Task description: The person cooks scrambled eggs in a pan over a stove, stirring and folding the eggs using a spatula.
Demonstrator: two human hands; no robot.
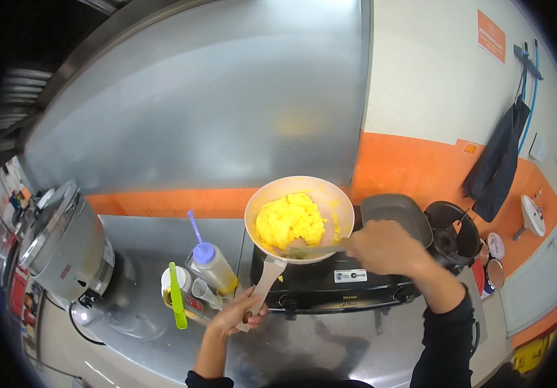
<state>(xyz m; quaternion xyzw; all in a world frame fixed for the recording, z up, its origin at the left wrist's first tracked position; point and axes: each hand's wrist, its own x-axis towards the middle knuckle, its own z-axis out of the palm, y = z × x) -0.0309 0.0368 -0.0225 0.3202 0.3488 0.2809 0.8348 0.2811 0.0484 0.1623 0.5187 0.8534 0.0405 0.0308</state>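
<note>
Frying pan, long axis aslant, handle nearward and left

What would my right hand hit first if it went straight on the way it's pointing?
Probably the right side of the pan, at its rim. The utensil in the right hand reaches across there. Depth is unclear, so the hand might pass above it.

Cannot make out the tip of the blurred utensil, nor its handle inside the right grip. Cannot see the stove beneath the pan, nor read the tiny print on the stove's label. Can follow the right sleeve only to the bottom edge.
</note>
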